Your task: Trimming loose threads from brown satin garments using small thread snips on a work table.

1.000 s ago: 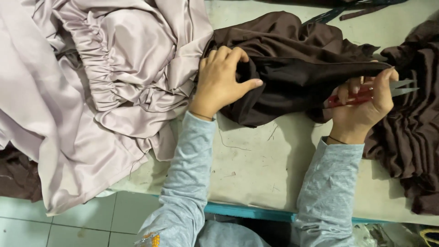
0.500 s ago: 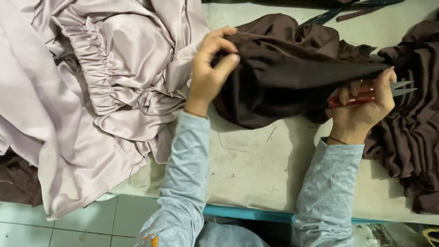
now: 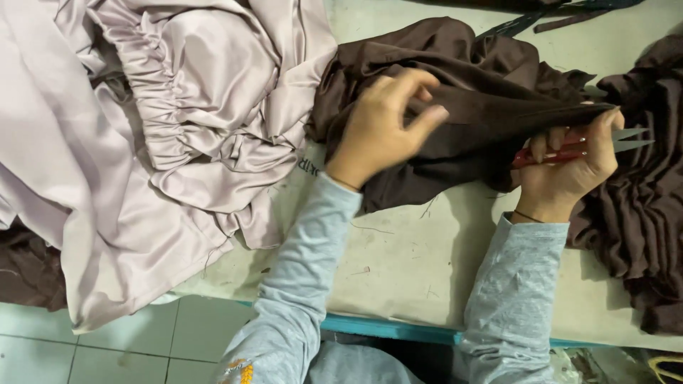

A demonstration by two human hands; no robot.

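Note:
A dark brown garment [image 3: 484, 85] lies bunched on the pale worktable [image 3: 413, 263]. My left hand [image 3: 380, 128] rests on its middle, fingers pinching a fold of the brown cloth. My right hand [image 3: 569, 167] grips small red-handled thread snips [image 3: 580, 148] whose metal blades point right, and its fingers also pinch the edge of the same brown cloth, pulled taut between the two hands. Both arms wear light blue sleeves.
A big heap of shiny lilac fabric [image 3: 163, 128] with a gathered ruffle covers the table's left side and hangs over its edge. More dark brown cloth [image 3: 647, 213] is piled at the right. The table has a blue front edge [image 3: 384, 328]; tiled floor [image 3: 128, 348] shows below.
My left hand has slid right along the brown garment toward the right hand, taking a new pinch of cloth. The right hand with the snips has stayed in place.

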